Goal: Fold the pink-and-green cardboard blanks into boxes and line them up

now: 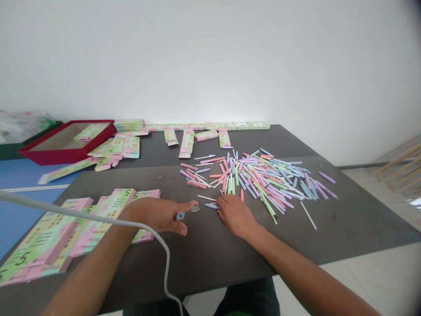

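My left hand is over the near left of the table, its fingers curled round a light-blue pen; only the pen's end shows. Its index finger points right, beside a small clear plastic piece. At the near edge of a large pile of pastel pens, my right hand has its fingers bent down onto a blue pen. Those fingertips are partly hidden. Thin white refills lie among the pens.
Pink-green cartons lie in stacks at the left, and more cartons lie along the wall. A red box stands at the back left. A pale cable crosses in front of my left arm.
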`<state>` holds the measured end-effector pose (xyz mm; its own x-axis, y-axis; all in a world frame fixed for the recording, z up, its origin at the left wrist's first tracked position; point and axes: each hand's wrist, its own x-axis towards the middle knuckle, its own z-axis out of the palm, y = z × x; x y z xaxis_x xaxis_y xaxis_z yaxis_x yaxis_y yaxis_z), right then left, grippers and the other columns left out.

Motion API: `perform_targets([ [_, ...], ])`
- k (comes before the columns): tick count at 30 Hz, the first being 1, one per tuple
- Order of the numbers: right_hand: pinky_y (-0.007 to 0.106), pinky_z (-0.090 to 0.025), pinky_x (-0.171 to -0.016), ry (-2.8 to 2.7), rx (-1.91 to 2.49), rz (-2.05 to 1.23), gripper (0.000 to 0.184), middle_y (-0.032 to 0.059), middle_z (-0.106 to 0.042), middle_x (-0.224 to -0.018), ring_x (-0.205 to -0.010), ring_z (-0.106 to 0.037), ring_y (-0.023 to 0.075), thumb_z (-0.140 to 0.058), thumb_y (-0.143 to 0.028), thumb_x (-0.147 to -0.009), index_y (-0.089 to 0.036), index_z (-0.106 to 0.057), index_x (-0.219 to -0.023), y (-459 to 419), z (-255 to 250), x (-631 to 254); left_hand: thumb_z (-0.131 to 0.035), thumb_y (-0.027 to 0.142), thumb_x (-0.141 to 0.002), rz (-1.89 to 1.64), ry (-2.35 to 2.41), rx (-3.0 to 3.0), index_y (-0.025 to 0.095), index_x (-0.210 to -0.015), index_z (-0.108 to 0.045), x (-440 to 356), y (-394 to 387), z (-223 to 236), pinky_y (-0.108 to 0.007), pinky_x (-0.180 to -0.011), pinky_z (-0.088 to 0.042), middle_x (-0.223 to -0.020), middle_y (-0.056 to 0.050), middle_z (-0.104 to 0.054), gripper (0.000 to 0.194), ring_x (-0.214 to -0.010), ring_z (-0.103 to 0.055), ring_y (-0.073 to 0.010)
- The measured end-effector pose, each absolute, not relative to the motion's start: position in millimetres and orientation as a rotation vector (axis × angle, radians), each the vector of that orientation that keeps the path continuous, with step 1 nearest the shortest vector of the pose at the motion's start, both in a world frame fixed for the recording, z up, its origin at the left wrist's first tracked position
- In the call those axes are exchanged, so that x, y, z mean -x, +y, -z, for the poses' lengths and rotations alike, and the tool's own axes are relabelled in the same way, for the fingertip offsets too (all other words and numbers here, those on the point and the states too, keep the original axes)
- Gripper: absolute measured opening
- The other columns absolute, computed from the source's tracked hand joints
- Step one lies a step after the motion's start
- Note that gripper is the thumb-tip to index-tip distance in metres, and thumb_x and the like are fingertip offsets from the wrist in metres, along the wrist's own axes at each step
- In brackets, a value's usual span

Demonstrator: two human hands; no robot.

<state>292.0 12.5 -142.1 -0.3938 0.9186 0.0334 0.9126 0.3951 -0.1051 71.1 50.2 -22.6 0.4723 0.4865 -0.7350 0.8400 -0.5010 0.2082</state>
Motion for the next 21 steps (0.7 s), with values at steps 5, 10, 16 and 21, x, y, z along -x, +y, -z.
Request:
perform_targets([
  [5,0.031,-0.041,-0.074,-2.285,1.646,-0.346,0.006,0.007,-0.063,-0.091,-0.086,-0.057,0.0206,-0.052,-0.017,-0.088,-0.018,-0.057,-0.091,21.9,133.9,-305.7,-0.058,0.039,-0.09,0.814,1.101,-2.171,0.026,-0.154,-0.014,-68.1,49.9,22.4,-0.032,-0.086,-0.047,-0.129,-0.011,-0.063,0.08,-0.113,-0.061,-0.029],
  [10,0.024,-0.036,-0.055,-1.711,1.472,-0.711,0.004,-0.0058,-0.049,-0.066,-0.057,-0.047,0.0126,-0.05,-0.021,-0.084,-0.021,-0.047,-0.087,43.4,118.3,-341.9,-0.057,0.039,-0.089,0.814,1.11,-2.193,0.027,-0.154,-0.016,-68.6,48.7,19.0,-0.033,-0.083,-0.048,-0.127,-0.01,-0.065,0.078,-0.108,-0.063,-0.0293],
  [16,0.024,-0.043,-0.056,-1.604,1.297,-0.916,0.023,-0.0066,-0.052,-0.066,-0.055,-0.052,0.0125,-0.045,-0.023,-0.084,-0.021,-0.047,-0.106,50.1,123.5,-360.7,-0.055,0.039,-0.09,0.798,1.103,-2.196,0.028,-0.154,-0.019,-67.9,49.4,18.1,-0.033,-0.083,-0.048,-0.127,-0.01,-0.064,0.075,-0.109,-0.063,-0.0292],
  [21,0.025,-0.044,-0.06,-1.934,1.678,-0.613,0.019,0.0,-0.059,-0.071,-0.064,-0.06,0.0154,-0.032,-0.011,-0.08,-0.02,-0.048,-0.083,46.0,130.0,-353.2,-0.057,0.038,-0.087,0.772,1.104,-2.197,0.027,-0.152,-0.025,-65.9,50.5,22.4,-0.032,-0.082,-0.048,-0.124,-0.01,-0.066,0.074,-0.106,-0.063,-0.0291],
])
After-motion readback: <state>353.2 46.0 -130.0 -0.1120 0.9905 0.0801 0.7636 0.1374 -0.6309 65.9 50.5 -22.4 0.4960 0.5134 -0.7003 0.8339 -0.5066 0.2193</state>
